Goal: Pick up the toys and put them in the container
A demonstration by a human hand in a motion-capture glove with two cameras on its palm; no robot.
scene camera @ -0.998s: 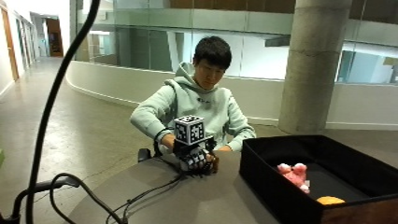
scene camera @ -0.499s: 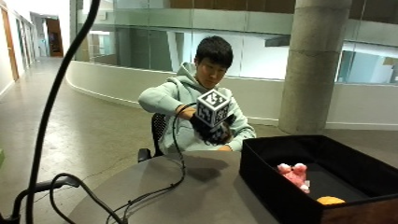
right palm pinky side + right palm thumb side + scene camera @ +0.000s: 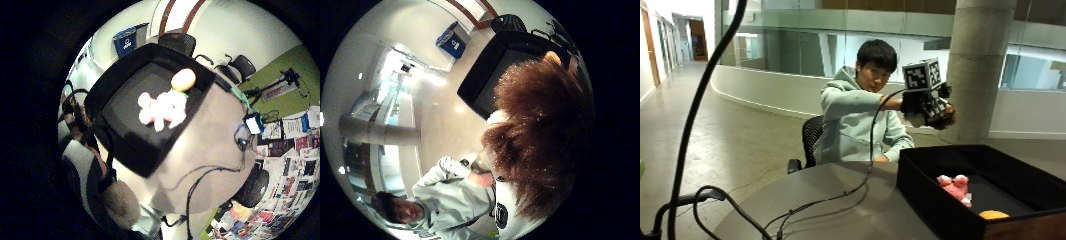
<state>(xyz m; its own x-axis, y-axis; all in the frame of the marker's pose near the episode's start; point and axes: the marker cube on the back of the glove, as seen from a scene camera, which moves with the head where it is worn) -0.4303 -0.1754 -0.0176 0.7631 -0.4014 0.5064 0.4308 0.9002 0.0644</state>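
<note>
My gloved right hand [image 3: 927, 107] is raised high, just short of the near rim of the black container [image 3: 933, 200], and grips a brown furry toy [image 3: 943, 118]. That brown toy [image 3: 545, 145] fills much of the thumb side palm view. In the black container [image 3: 115, 95] lie a pink plush toy [image 3: 955, 187] and an orange toy [image 3: 993, 215]. The little finger side palm view looks down on the pink plush toy [image 3: 162, 110] and the orange toy [image 3: 183, 79] on the container floor.
A round grey table [image 3: 826, 205] holds the container at its right side. Black cables [image 3: 820, 205] trail across the tabletop to a stand at the left. The person sits behind the table on a black chair [image 3: 810, 137].
The hand has risen from the tabletop with the brown toy and swung right, up toward the container. The toys in the container have not moved.
</note>
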